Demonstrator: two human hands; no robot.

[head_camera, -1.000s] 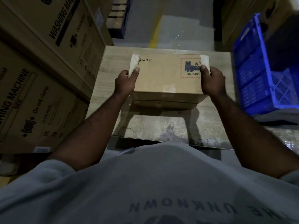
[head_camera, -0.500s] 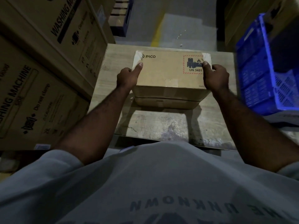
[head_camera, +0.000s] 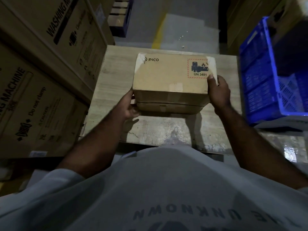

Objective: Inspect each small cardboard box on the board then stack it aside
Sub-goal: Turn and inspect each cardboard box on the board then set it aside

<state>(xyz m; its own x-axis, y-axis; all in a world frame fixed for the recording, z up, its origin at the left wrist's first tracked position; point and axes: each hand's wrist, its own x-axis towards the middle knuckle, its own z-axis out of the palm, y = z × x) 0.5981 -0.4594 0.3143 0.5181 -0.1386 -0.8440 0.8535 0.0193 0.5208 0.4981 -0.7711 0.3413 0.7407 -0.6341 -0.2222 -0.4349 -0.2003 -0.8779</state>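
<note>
A small brown cardboard box (head_camera: 168, 75) marked PICO and UN 3481 sits on top of a second, similar box (head_camera: 168, 107), of which only the near face shows. Both rest on a pale wooden board (head_camera: 115, 72). My left hand (head_camera: 129, 105) grips the near left corner of the stack, low down where the two boxes meet. My right hand (head_camera: 218, 90) holds the top box's right side, thumb on the lid beside the red hazard label.
Large washing machine cartons (head_camera: 43, 69) are stacked close along the left. A blue plastic crate (head_camera: 270, 77) stands right of the board. Grey floor with a yellow line (head_camera: 158, 37) lies beyond. My grey shirt fills the bottom.
My left hand has slid from the top box's far left edge down to the near left corner. My right hand has shifted nearer along the right side. The boxes stay put.
</note>
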